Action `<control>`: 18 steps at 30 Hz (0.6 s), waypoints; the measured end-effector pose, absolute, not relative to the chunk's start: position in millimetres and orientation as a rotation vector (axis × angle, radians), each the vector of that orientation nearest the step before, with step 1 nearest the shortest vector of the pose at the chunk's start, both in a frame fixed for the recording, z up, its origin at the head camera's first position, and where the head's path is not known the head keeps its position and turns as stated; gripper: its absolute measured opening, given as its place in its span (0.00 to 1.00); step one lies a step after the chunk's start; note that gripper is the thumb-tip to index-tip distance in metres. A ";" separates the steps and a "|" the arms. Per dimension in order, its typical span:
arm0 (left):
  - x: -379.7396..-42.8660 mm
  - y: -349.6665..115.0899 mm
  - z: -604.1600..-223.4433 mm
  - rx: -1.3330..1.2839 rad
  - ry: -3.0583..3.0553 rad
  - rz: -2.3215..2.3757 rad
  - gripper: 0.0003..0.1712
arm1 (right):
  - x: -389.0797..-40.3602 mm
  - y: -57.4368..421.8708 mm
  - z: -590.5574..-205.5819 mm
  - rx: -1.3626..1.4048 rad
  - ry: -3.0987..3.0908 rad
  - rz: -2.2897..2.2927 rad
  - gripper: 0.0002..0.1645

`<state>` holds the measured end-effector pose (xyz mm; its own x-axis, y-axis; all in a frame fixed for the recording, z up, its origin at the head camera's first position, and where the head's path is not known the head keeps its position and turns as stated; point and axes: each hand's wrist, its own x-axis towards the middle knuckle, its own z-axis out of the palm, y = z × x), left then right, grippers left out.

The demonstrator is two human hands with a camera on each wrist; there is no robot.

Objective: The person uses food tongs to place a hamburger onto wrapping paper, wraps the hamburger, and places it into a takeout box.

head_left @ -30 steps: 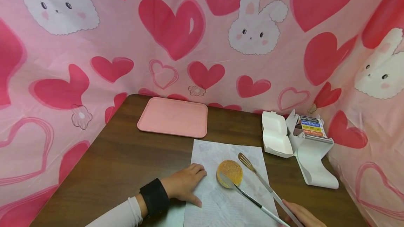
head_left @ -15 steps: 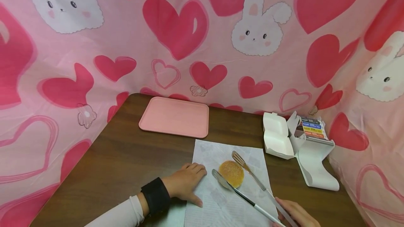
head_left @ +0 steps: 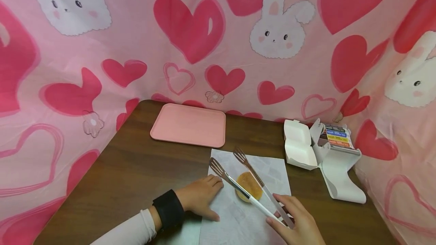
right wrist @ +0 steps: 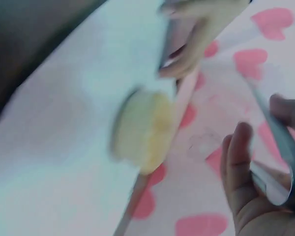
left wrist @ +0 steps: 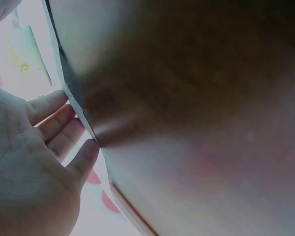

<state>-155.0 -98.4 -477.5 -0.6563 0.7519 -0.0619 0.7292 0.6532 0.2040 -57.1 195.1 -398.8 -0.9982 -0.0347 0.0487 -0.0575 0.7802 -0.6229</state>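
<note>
A round golden-brown bun point(head_left: 250, 186) lies on a sheet of white paper point(head_left: 231, 222) with faint print. My right hand point(head_left: 298, 218) holds a pair of long tongs point(head_left: 261, 207) by their pale handles. Their slotted brown tips point away from me, spread apart, and reach past the bun, one arm crossing over its left side. My left hand point(head_left: 201, 197) rests flat at the paper's left edge, fingers spread. Seen from the right wrist, the bun point(right wrist: 142, 128) is thick with a pale side, blurred. The left wrist view shows the left palm point(left wrist: 34, 157) and fingertips at the edge.
A pink tray point(head_left: 187, 126) lies at the back of the brown table point(head_left: 136, 169). At the back right stand an open white box point(head_left: 299, 150) and a white holder with several coloured packs point(head_left: 336, 137), a white strip point(head_left: 342, 179) hanging forward. A pink heart-patterned cloth surrounds the table.
My right hand has moved left and away from me with the tongs. Their tips slid from on and beside the bun to beyond it. The bun shifted slightly; my left hand stayed still.
</note>
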 end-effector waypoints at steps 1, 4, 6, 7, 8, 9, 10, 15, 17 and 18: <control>-155.3 -97.7 -478.0 1.234 2.729 0.245 0.55 | -57.5 188.1 -398.0 0.142 -2.876 1.040 0.36; -155.2 -96.2 -479.7 1.225 2.738 0.249 0.55 | -59.3 166.6 -398.0 0.374 -2.698 1.067 0.33; -153.9 -96.3 -480.8 1.221 2.753 0.234 0.56 | -61.2 151.1 -397.8 0.485 -2.619 1.095 0.34; -153.1 -96.1 -481.1 1.216 2.761 0.228 0.56 | -62.1 142.7 -396.6 0.503 -2.614 1.127 0.35; -152.6 -95.7 -481.4 1.213 2.767 0.224 0.56 | -63.4 134.0 -395.7 0.511 -2.618 1.160 0.36; -151.9 -95.2 -481.9 1.206 2.772 0.216 0.55 | -64.7 125.4 -394.7 0.506 -2.631 1.188 0.36; -151.3 -94.7 -482.3 1.200 2.773 0.207 0.55 | -66.3 116.6 -394.1 0.499 -2.646 1.200 0.35; -149.7 -92.5 -481.6 1.141 2.735 0.226 0.54 | -87.6 74.3 -396.1 0.523 -2.662 1.087 0.31; -149.6 -93.0 -480.0 1.095 2.706 0.312 0.51 | -102.7 59.1 -396.9 0.523 -2.672 1.022 0.31; -149.6 -93.5 -478.8 1.070 2.691 0.366 0.49 | -111.8 52.2 -397.4 0.520 -2.683 0.998 0.30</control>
